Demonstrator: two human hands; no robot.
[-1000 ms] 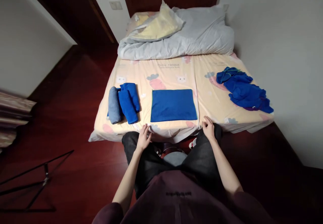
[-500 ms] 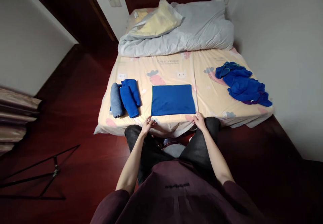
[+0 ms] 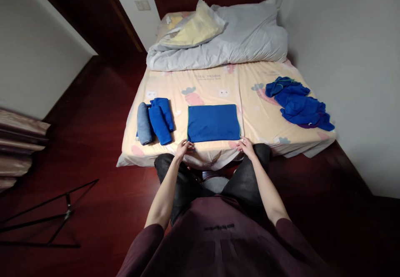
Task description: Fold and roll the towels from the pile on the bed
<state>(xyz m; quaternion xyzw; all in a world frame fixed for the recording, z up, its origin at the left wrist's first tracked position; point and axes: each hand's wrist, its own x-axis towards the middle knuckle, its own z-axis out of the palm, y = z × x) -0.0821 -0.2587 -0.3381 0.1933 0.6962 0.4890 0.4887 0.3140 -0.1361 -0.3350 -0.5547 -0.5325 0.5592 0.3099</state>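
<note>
A blue towel (image 3: 213, 123) lies flat as a rectangle on the bed (image 3: 256, 106) near its front edge. My left hand (image 3: 183, 148) is at the towel's near left corner and my right hand (image 3: 246, 146) is at its near right corner. Fingertips of both hands touch the corners; whether they pinch the cloth is unclear. To the left lie a rolled grey towel (image 3: 143, 123) and two rolled blue towels (image 3: 161, 120) side by side. A loose heap of blue cloths (image 3: 298, 104) sits at the right side of the bed.
A grey duvet (image 3: 228, 43) and a yellow pillow (image 3: 190, 29) are bunched at the head of the bed. A white wall (image 3: 350, 60) runs along the right. Dark red floor surrounds the bed, with a black stand's legs (image 3: 50, 218) at lower left.
Both hands moved forward from the bed's edge to the near corners of the flat blue towel. The camera view shifted slightly.
</note>
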